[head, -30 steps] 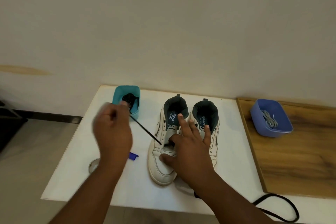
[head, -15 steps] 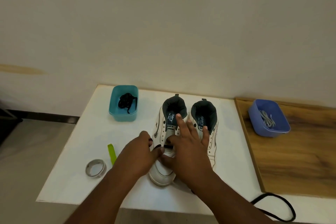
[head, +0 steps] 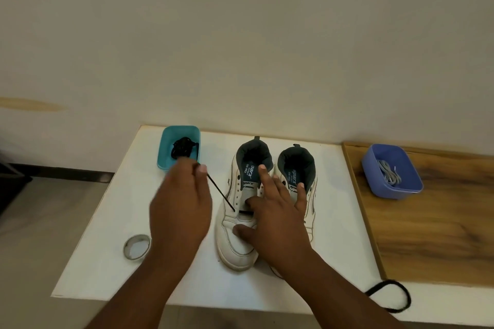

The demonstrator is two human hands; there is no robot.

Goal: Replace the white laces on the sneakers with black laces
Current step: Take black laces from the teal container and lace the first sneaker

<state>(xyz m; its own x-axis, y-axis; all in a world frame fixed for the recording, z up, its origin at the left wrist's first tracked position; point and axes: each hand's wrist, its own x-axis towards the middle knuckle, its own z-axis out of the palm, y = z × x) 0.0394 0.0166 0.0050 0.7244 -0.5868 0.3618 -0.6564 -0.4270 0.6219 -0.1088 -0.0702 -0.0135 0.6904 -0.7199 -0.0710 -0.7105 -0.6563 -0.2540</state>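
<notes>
Black lace (head: 219, 191) pulled taut, slanting up and left from a low eyelet of the left sneaker (head: 242, 211), long axis toward the teal tub (head: 178, 147). Left hand (head: 181, 205) pinching its upper end, nearer to the lace; right hand (head: 275, 215) spread flat over both sneakers, fingers straight, pinning them. Right sneaker (head: 296, 176) touching the left sneaker's right side. More black lace bunched in the teal tub. Metal ring (head: 136, 246) left of the left sneaker; blue tub (head: 391, 171) with white laces (head: 389, 173) well right. Nothing blocking the pull, likely.
</notes>
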